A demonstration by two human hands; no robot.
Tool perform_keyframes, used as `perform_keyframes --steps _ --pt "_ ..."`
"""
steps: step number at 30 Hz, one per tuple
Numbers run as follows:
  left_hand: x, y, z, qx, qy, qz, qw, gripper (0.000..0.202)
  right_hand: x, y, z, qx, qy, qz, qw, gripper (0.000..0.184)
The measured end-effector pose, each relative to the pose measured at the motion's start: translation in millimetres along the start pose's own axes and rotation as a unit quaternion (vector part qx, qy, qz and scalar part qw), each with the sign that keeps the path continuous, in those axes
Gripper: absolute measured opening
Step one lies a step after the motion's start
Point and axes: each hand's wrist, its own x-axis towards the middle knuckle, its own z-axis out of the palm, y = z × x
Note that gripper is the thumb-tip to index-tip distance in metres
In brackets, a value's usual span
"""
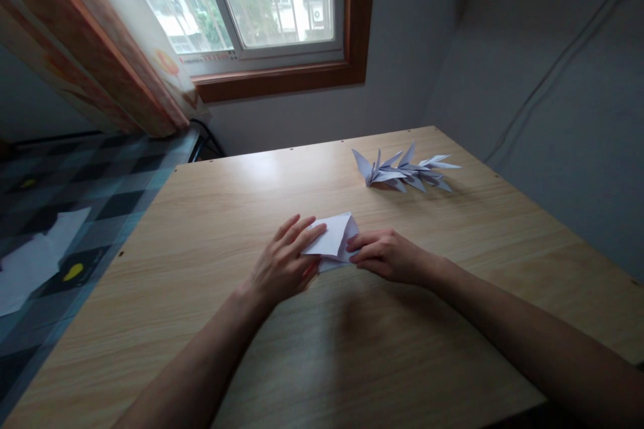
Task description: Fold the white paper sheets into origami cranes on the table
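Observation:
A partly folded white sheet of paper (335,236) lies on the light wooden table (211,214), between my two hands. My left hand (284,261) rests on its left side, fingers stretched out, fingertips pressing on the paper's edge. My right hand (385,255) lies on the paper's right side, fingers together and pressing down on a fold. Neither hand lifts the paper off the table.
A row of several folded white paper cranes (405,171) lies at the far right of the table. A bed with a checked cover (75,214) and white sheets (35,258) stands left. Window (251,0) and curtain (115,60) lie behind; grey wall at right.

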Motion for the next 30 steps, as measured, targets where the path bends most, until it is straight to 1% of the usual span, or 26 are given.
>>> perform_keyframes --steps 2,4,6,8,9,12,16,20,23,25,27,28,30 --pt "0.7 -0.4 3.3 -0.020 0.029 -0.007 0.999 0.007 0.4 -2.6 -0.2 0.026 -0.006 0.002 1.000 0.015" --pt "1.8 1.1 6.6 -0.029 0.053 -0.033 0.998 0.002 1.3 -5.7 -1.2 0.050 -0.006 0.006 0.999 0.013" --pt "3.1 3.9 9.6 -0.024 0.059 -0.062 0.996 0.007 2.2 -8.2 -2.7 0.068 -0.007 0.013 0.998 0.011" --pt "4.1 6.7 12.2 -0.011 0.055 -0.088 0.995 0.005 2.6 -9.7 -4.2 0.071 -0.009 0.020 0.997 0.009" --pt "4.5 7.7 13.4 -0.005 0.053 -0.100 0.994 0.009 2.6 -10.1 -4.7 0.066 -0.009 0.022 0.998 0.008" --pt "4.8 8.6 16.7 0.004 0.043 -0.134 0.990 0.037 2.6 -10.9 -4.2 0.047 0.003 0.020 0.999 0.011" --pt "2.8 5.7 20.7 0.006 0.028 -0.159 0.987 0.072 3.2 -13.1 -0.3 0.025 0.013 -0.010 1.000 0.017" --pt "0.9 2.8 24.1 -0.007 0.055 -0.180 0.982 0.097 5.1 -15.5 2.9 -0.035 -0.002 -0.062 0.997 0.020" --pt "1.4 1.5 25.9 -0.047 0.086 -0.233 0.968 0.105 6.2 -15.4 3.5 -0.045 -0.010 -0.078 0.996 0.022" --pt "2.6 0.1 26.4 -0.091 0.085 -0.278 0.952 0.100 6.5 -14.6 3.9 -0.035 -0.010 -0.070 0.997 0.021" --pt "3.8 -2.0 26.4 -0.126 0.062 -0.307 0.941 0.085 6.5 -13.5 5.1 -0.019 -0.012 -0.062 0.998 0.019" --pt "4.2 -3.1 26.1 -0.134 0.047 -0.313 0.939 0.072 6.5 -13.0 5.9 -0.011 -0.013 -0.061 0.998 0.017" --pt "4.6 -5.1 25.2 -0.125 0.019 -0.314 0.941 0.040 6.5 -12.3 8.0 -0.001 -0.016 -0.062 0.998 0.015"
